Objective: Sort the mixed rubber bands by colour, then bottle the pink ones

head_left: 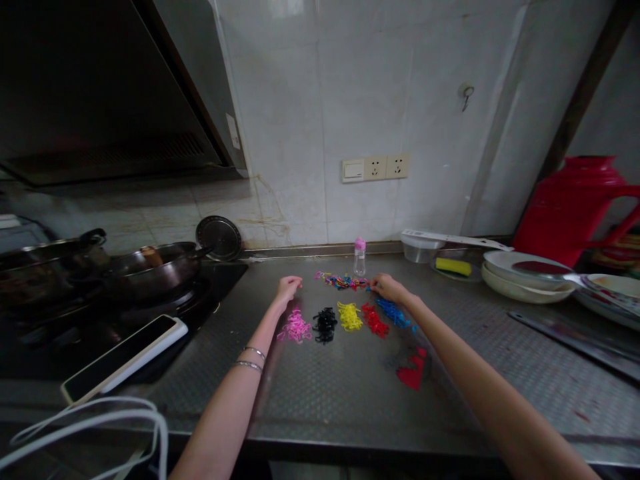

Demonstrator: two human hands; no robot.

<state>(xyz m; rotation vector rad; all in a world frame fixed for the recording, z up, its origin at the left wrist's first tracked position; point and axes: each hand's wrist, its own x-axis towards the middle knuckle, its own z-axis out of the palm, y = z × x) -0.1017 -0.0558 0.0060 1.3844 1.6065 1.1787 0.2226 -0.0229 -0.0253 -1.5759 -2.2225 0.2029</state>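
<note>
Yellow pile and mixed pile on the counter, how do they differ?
The yellow pile is one colour; the mixed pile shows several. The yellow pile is compact; the mixed pile spreads sideways. The mixed pile lies nearer the wall than the yellow pile. Both rest on the counter.

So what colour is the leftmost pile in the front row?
The leftmost pile is pink, clearest in the head view.

Five single-colour piles (349, 317), one mixed pile (344, 282) — two bracelets (249, 365), one bottle (359, 260), one flask (565, 213)

Right fingers (376, 284) are beside the multicoloured pile (344, 282), near the blue pile (395, 313).
</note>
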